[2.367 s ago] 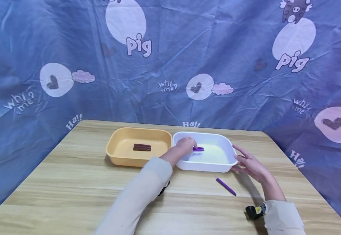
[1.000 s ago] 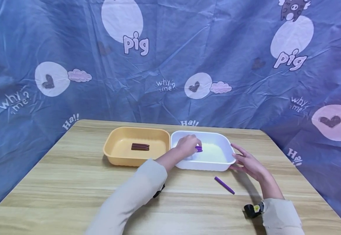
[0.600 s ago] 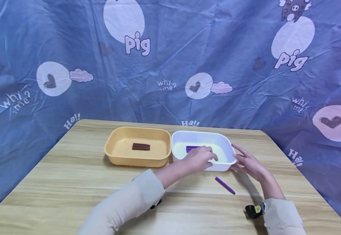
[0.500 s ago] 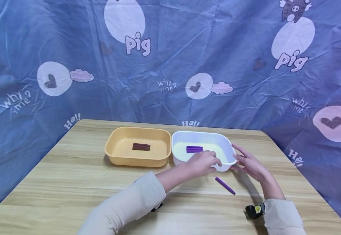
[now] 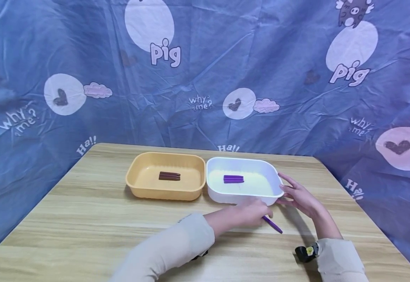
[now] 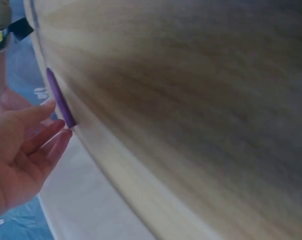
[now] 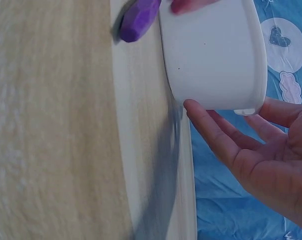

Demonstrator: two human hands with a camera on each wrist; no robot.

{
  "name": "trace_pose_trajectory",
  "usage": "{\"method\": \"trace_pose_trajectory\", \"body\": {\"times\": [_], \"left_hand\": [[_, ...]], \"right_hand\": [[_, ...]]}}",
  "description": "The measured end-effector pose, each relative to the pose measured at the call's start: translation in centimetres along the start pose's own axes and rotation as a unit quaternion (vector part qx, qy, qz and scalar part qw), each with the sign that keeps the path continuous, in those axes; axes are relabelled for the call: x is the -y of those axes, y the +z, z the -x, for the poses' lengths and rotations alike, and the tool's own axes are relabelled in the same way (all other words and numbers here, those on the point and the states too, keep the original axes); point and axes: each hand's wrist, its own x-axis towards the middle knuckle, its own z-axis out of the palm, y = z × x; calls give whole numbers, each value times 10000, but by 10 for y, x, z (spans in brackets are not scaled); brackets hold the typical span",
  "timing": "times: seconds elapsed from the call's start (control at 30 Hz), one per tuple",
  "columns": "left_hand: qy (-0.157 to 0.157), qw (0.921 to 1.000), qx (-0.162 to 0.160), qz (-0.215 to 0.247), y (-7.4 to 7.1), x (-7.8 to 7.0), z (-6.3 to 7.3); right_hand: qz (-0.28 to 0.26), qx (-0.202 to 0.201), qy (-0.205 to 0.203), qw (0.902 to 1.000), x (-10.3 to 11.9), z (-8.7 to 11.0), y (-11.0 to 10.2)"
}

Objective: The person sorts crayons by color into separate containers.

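My left hand (image 5: 251, 213) is over the near end of a purple crayon (image 5: 273, 225) lying on the table in front of the white bin. In the left wrist view, thumb and fingertips of the left hand (image 6: 26, 155) stand apart beside the crayon (image 6: 62, 99), not closed on it. My right hand (image 5: 298, 196) touches the right end of the white bin (image 5: 244, 198); in the right wrist view its extended fingers (image 7: 216, 132) rest against the bin's outer wall (image 7: 211, 60). Inside that bin lie several purple crayons (image 5: 233, 179), side by side.
An orange bin (image 5: 166, 193) stands against the white bin's left side, with several brown crayons (image 5: 169, 176) lined up in it. Both stand on a wooden table (image 5: 85, 219). A blue printed curtain (image 5: 198, 70) hangs behind.
My left hand has let go of a crayon in the white bin, left it beside the others, and moved down and right to the loose crayon. My right hand has stayed at the bin.
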Motion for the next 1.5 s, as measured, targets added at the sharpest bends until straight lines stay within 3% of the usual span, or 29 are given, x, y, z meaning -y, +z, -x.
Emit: {"method": "trace_pose_trajectory", "body": {"times": [0.23, 0.43, 0.67, 1.07, 1.2, 1.5], "left_hand": [[-195, 9997, 100, 59, 10, 0, -6], [-138, 9998, 135, 102, 10, 4, -6], [-118, 9993, 136, 313, 5, 7, -1], [-116, 9975, 30, 697, -23, 5, 13], [-164, 9971, -15, 737, -33, 9, 18], [-300, 9956, -447, 761, -53, 26, 32]], "right_hand": [[50, 53, -83, 9999, -2, -1, 0], [-5, 217, -260, 9994, -5, -2, -4], [30, 20, -9, 10000, 0, 0, -1], [17, -18, 34, 10000, 2, 1, 0], [34, -25, 29, 10000, 3, 1, -1], [-20, 48, -12, 10000, 3, 0, 1]]}}
